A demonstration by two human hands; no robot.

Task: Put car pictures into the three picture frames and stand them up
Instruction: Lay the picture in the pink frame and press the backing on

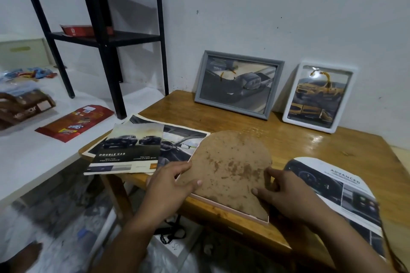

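White wall [266,6]; wooden table [288,139]; two frames [238,83] leaning upright.

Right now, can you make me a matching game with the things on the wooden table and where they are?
Things:
1. grey frame
2. white frame
3. brown backing board
4. "ADVANCED" page

Places:
A. held at its edges by both hands
B. lying flat at the table's right end
C. leaning on the wall, showing a yellow truck
D. leaning on the wall, showing a grey pickup

Pairs: 1-D, 2-C, 3-A, 4-B
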